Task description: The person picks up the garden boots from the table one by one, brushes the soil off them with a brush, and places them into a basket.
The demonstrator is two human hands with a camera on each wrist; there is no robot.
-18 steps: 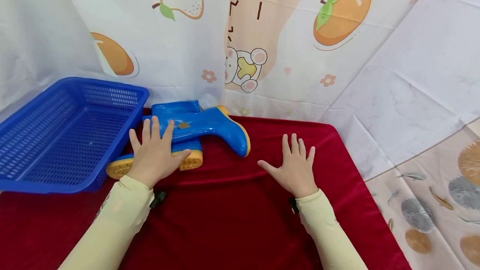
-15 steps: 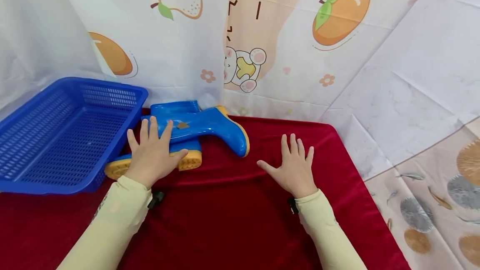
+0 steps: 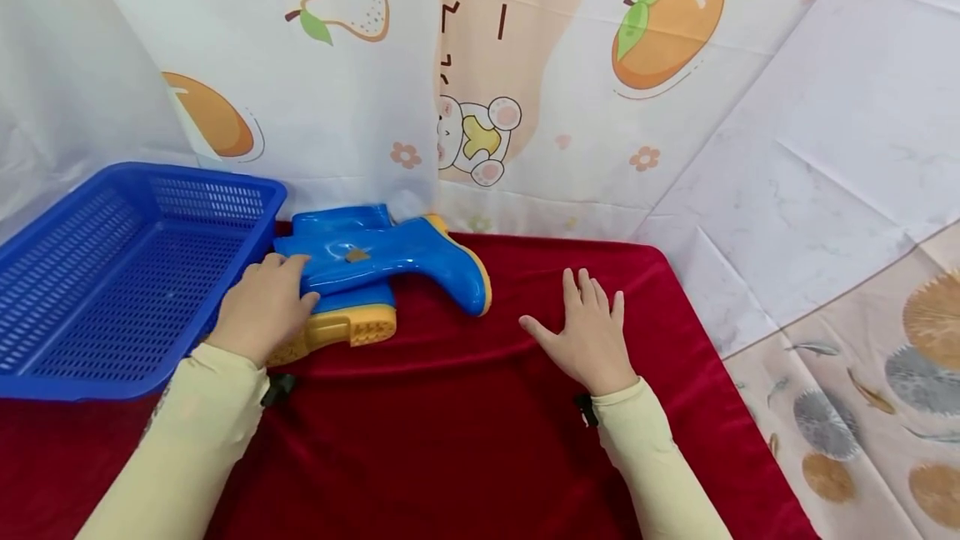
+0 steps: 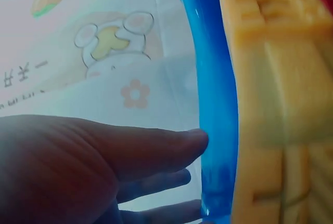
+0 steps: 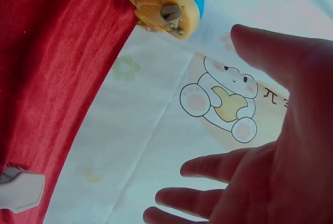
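Two blue rain boots with yellow soles lie on the red cloth at the back. The upper boot (image 3: 397, 257) lies on its side, toe to the right, across the lower boot (image 3: 333, 325), whose sole faces front. My left hand (image 3: 258, 307) is over the left end of the boots, its fingers bent downward. In the left wrist view its thumb and fingers (image 4: 156, 154) reach a boot's blue edge beside the yellow sole (image 4: 281, 89); firm contact cannot be made out. My right hand (image 3: 588, 336) hovers right of the boots, fingers spread and holding nothing.
A blue plastic basket (image 3: 142, 273) stands left of the boots, close to my left hand. White printed curtain (image 3: 360, 107) hangs behind the table. In the right wrist view, a white piece with dark bristles (image 5: 21, 188) shows at the cloth's edge.
My left hand has moved left and its spread fingers have bent down toward the boots. The right hand stays almost still; the head view has shifted slightly.
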